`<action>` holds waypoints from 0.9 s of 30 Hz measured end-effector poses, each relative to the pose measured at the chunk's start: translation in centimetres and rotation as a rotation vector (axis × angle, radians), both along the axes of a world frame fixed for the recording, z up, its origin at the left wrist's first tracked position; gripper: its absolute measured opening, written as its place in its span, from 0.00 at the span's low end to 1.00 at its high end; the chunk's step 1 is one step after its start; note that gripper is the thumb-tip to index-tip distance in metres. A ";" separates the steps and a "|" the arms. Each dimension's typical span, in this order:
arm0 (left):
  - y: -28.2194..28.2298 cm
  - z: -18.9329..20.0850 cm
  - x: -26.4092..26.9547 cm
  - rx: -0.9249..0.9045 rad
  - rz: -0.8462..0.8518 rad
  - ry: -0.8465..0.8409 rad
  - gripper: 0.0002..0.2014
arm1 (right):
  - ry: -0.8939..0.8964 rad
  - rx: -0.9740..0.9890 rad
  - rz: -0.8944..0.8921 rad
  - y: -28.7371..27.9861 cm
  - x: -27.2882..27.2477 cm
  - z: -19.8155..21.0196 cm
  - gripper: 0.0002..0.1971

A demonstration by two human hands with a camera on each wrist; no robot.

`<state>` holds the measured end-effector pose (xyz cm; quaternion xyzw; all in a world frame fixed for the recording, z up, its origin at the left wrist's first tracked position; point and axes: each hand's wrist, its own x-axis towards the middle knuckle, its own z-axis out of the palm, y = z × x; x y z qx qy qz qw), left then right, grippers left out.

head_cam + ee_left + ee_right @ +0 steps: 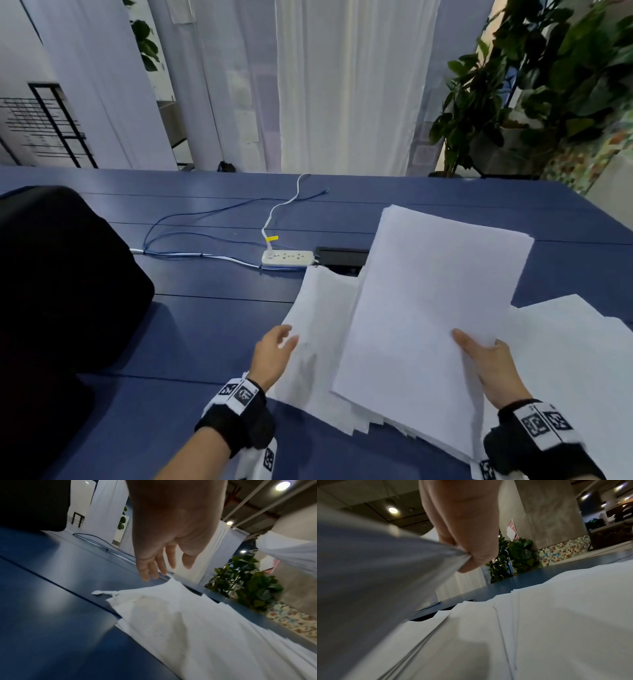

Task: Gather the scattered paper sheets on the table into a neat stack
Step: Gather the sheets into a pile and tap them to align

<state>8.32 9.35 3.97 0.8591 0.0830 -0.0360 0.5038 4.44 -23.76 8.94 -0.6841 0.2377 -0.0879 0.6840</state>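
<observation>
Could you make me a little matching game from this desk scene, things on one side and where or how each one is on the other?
Things:
1. right hand
2. left hand
3. power strip
4. potted plant

States:
A. beyond the table's far right corner
B. pinching a lifted bundle of sheets
C. open, at the left edge of the paper pile
D. lying on the blue table, cable attached

Pairs: 1-B, 2-C, 3-D, 4-A
</observation>
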 end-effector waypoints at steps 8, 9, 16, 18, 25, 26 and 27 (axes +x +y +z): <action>1.3 -3.2 6.1 0.191 0.091 0.089 0.21 | 0.141 0.074 0.053 0.1 3.0 -3.5 0.16; 0.9 -3.4 6.9 0.182 0.092 0.098 0.21 | 0.181 0.077 0.073 0.4 3.5 -4.5 0.16; -1.4 -4.5 11.8 0.130 0.021 0.244 0.21 | 0.365 -0.046 0.044 3.9 6.3 -8.9 0.25; -1.1 -4.4 12.3 0.102 -0.070 0.310 0.19 | 0.355 -0.143 -0.010 4.3 6.7 -8.8 0.25; 1.3 -4.0 9.8 -0.367 -0.165 0.601 0.20 | 0.304 -0.313 0.291 7.2 8.0 -9.5 0.27; 1.3 -3.9 9.5 -0.421 -0.139 0.603 0.20 | 0.299 -0.330 0.340 7.8 8.1 -9.7 0.29; 1.1 -3.7 9.3 -0.387 -0.144 0.556 0.20 | 0.302 -0.343 0.376 8.4 8.1 -9.9 0.31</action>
